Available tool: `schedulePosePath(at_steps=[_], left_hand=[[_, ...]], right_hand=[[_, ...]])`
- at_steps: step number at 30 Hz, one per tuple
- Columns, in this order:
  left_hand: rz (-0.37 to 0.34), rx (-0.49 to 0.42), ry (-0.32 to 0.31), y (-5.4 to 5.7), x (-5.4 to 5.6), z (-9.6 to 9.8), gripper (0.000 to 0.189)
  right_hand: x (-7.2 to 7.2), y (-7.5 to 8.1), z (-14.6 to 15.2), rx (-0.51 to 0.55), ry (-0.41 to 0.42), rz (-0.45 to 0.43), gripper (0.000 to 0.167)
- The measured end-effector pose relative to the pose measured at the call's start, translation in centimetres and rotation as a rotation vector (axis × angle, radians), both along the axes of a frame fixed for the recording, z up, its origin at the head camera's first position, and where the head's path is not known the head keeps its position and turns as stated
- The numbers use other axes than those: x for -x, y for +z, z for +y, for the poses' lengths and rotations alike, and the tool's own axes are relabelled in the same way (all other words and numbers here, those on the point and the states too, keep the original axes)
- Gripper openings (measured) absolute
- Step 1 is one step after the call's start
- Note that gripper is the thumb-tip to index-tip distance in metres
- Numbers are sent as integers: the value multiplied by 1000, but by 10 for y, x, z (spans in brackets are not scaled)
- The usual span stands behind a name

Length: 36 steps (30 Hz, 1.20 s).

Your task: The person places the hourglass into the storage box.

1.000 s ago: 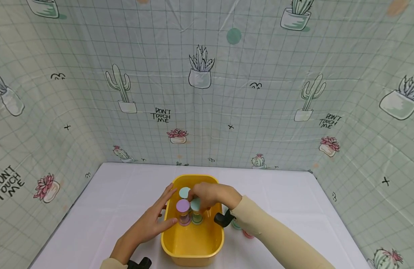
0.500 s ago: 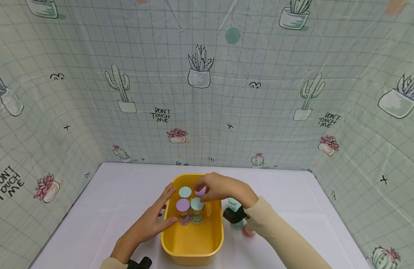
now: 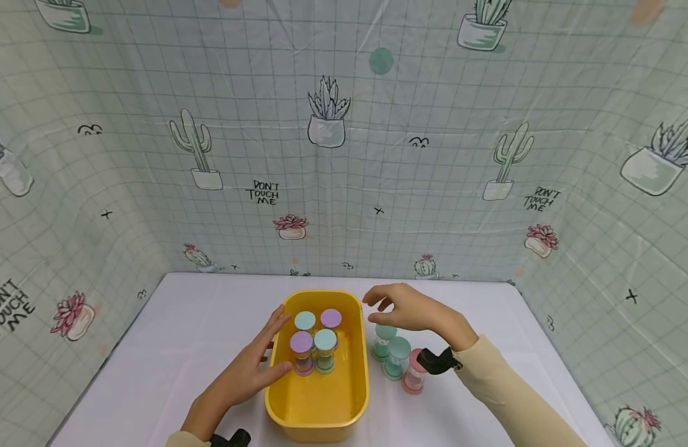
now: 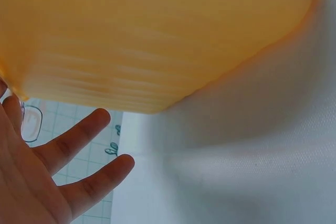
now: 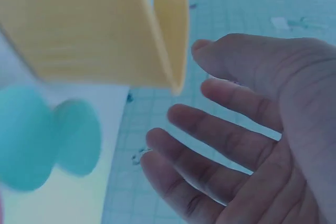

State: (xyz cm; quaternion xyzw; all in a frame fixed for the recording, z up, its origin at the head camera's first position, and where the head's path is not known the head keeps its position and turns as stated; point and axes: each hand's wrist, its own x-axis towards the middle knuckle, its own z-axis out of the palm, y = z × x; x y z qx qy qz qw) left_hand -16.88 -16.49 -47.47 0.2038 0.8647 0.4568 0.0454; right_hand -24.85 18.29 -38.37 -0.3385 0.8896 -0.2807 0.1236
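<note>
A yellow bin holds two purple-capped sand timers, one at front left and one at back right. Two light-blue-capped sand timers, one at front right and one at back left, stand upright among them. My left hand rests at the bin's left rim, fingers spread; in the left wrist view, two fingers extend below the bin wall. Beyond the right rim, my right hand hovers with nothing in it, fingers loosely bent, over a green sand timer.
Right of the bin, another green sand timer and a pink sand timer stand on the white-covered table. A grid-patterned cloth with cactus drawings hangs behind and at both sides.
My right hand has let go of a purple-capped sand timer at the bin's back right, then moved right, out over the green ones. My left hand has stayed at the rim.
</note>
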Motion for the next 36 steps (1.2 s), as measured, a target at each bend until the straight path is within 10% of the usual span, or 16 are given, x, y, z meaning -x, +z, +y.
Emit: schedulePosePath(at_steps=[15,26,36], left_hand=[[-22,-2,2,-5,-1,-1,78],[-19,2,0,-3,1,-2,78],[-8,-2,-2,-2,2,-2,78]], right_hand=[[10,-47,17,-111,-193,-280,44],[16,-51,7,-153,-85,-186,36],[26,-48,16,-134,-179,-226,35]])
